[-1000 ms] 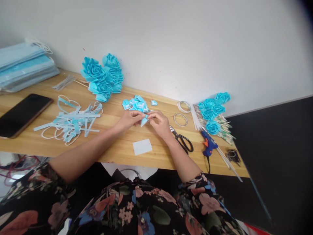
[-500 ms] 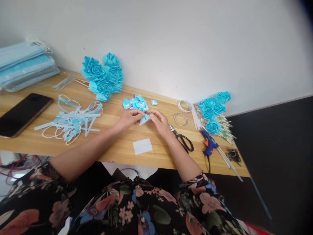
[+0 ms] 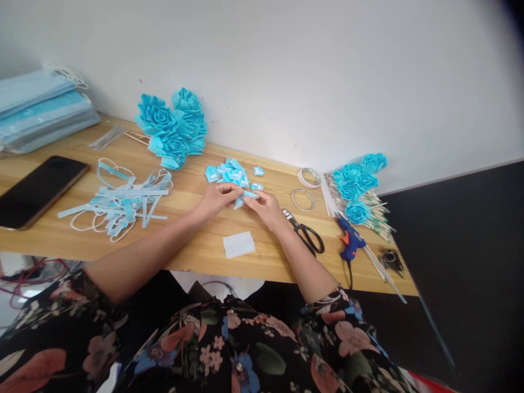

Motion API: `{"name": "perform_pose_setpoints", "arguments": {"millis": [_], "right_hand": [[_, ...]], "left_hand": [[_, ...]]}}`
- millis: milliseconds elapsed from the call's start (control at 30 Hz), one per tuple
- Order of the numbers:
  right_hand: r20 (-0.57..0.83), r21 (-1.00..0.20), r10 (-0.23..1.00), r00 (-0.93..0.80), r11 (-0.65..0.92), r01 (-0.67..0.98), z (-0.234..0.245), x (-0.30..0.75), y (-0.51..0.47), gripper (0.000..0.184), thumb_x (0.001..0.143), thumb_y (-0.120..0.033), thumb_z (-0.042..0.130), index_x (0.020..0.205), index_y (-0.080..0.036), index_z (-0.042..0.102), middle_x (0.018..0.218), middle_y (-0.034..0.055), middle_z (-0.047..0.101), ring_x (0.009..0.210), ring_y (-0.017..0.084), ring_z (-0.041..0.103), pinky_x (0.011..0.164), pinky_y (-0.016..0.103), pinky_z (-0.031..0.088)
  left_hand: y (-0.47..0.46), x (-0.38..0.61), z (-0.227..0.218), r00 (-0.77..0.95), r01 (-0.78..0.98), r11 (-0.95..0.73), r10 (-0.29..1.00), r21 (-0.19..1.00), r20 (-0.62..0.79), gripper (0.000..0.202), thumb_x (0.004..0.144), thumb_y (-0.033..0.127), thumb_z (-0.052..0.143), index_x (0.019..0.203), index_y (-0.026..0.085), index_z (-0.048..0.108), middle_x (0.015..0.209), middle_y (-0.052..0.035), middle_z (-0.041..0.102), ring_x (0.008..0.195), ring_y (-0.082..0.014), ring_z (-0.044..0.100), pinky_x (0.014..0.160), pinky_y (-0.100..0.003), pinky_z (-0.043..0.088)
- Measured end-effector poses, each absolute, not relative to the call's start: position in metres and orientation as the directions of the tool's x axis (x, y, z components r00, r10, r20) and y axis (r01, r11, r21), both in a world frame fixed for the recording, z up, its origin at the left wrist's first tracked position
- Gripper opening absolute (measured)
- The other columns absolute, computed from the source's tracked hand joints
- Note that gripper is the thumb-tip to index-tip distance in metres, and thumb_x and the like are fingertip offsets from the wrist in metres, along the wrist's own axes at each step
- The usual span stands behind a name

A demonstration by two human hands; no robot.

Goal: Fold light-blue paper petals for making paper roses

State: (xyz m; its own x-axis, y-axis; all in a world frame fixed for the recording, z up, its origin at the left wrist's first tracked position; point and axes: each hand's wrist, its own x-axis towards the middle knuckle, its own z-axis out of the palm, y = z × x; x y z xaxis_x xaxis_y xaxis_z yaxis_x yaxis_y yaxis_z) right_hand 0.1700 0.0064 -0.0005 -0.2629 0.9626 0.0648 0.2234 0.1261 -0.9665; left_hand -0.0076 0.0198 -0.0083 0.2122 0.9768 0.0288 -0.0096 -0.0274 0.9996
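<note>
Between my two hands is a small folded blue piece (image 3: 244,196) that looks like fabric from a face mask. My left hand (image 3: 219,197) pinches its left side with thumb and fingers. At the other side my right hand (image 3: 266,206) grips it, thumb towards me. Just beyond my fingers lies a pile of folded blue pieces (image 3: 232,170), with a single folded piece (image 3: 258,171) off to its right. A flat whitish rectangle (image 3: 239,244) rests on the table nearer to me.
Scissors (image 3: 305,232), tape rolls (image 3: 309,177) and a blue glue gun (image 3: 351,237) lie right, near blue fabric roses (image 3: 354,183). Leftward are more roses (image 3: 174,128), cut strips with ear loops (image 3: 123,202), a phone (image 3: 39,191) and stacked face masks (image 3: 41,109).
My right hand's fingers have shifted slightly down and left over the blue piece, whose upper edge now looks folded over. Another folded piece shows behind the right fingers.
</note>
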Motion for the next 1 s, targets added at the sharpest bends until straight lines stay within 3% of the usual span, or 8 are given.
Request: {"name": "perform_pose_setpoints", "arguments": {"millis": [167, 467, 600, 833, 1000], "right_hand": [[0.018, -0.971, 0.964, -0.267, 0.08, 0.226, -0.005, 0.168, 0.006, 0.034, 0.073, -0.05, 0.071, 0.082, -0.018, 0.064, 0.068, -0.0027, 0.056, 0.061, 0.011, 0.046, 0.058, 0.023, 0.036], [0.132, -0.954, 0.978, -0.161, 0.169, 0.246, -0.008, 0.174, 0.014, 0.032, 0.079, -0.049, 0.064, 0.068, -0.019, 0.057, 0.065, -0.0025, 0.052, 0.062, 0.011, 0.044, 0.062, 0.024, 0.038], [0.162, -0.959, 0.979, -0.125, 0.186, 0.215, -0.005, 0.175, 0.013, 0.031, 0.08, -0.048, 0.064, 0.071, -0.019, 0.057, 0.066, -0.0033, 0.049, 0.061, 0.01, 0.041, 0.061, 0.024, 0.036], [0.182, -0.966, 0.969, -0.165, 0.207, 0.153, -0.003, 0.175, 0.012, 0.037, 0.085, -0.053, 0.059, 0.069, -0.019, 0.057, 0.065, -0.0026, 0.048, 0.063, 0.011, 0.043, 0.063, 0.025, 0.036], [0.147, -0.974, 0.968, -0.203, 0.177, 0.14, 0.002, 0.174, 0.01, 0.032, 0.082, -0.051, 0.063, 0.078, -0.019, 0.061, 0.068, -0.0027, 0.051, 0.063, 0.011, 0.043, 0.063, 0.024, 0.036]], "left_hand": [[0.02, -0.007, -0.009, 0.207, -0.016, -0.039, 0.978, 0.999, 0.041, 0.03, 0.073, 0.044, 0.069, 0.069, 0.015, 0.067, 0.054, 0.0023, 0.054, 0.053, -0.0085, 0.047, 0.054, -0.022, 0.038], [0.018, -0.006, -0.005, 0.215, 0.016, -0.046, 0.976, 0.999, 0.042, 0.029, 0.071, 0.043, 0.067, 0.068, 0.015, 0.062, 0.058, 0.0032, 0.053, 0.052, -0.007, 0.043, 0.052, -0.021, 0.035], [0.018, -0.005, -0.005, 0.244, 0.039, -0.021, 0.97, 0.999, 0.011, 0.028, 0.07, 0.042, 0.067, 0.066, 0.015, 0.061, 0.059, 0.0036, 0.052, 0.053, -0.0066, 0.042, 0.053, -0.021, 0.034], [0.018, -0.006, -0.004, 0.232, 0.053, -0.002, 0.973, 0.999, -0.01, 0.029, 0.069, 0.043, 0.068, 0.066, 0.015, 0.062, 0.058, 0.003, 0.053, 0.053, -0.0074, 0.043, 0.053, -0.022, 0.035], [0.017, -0.006, -0.003, 0.23, 0.082, -0.012, 0.973, 0.997, -0.007, 0.028, 0.069, 0.043, 0.066, 0.066, 0.015, 0.063, 0.057, 0.0033, 0.052, 0.052, -0.0074, 0.042, 0.052, -0.022, 0.034]]}}
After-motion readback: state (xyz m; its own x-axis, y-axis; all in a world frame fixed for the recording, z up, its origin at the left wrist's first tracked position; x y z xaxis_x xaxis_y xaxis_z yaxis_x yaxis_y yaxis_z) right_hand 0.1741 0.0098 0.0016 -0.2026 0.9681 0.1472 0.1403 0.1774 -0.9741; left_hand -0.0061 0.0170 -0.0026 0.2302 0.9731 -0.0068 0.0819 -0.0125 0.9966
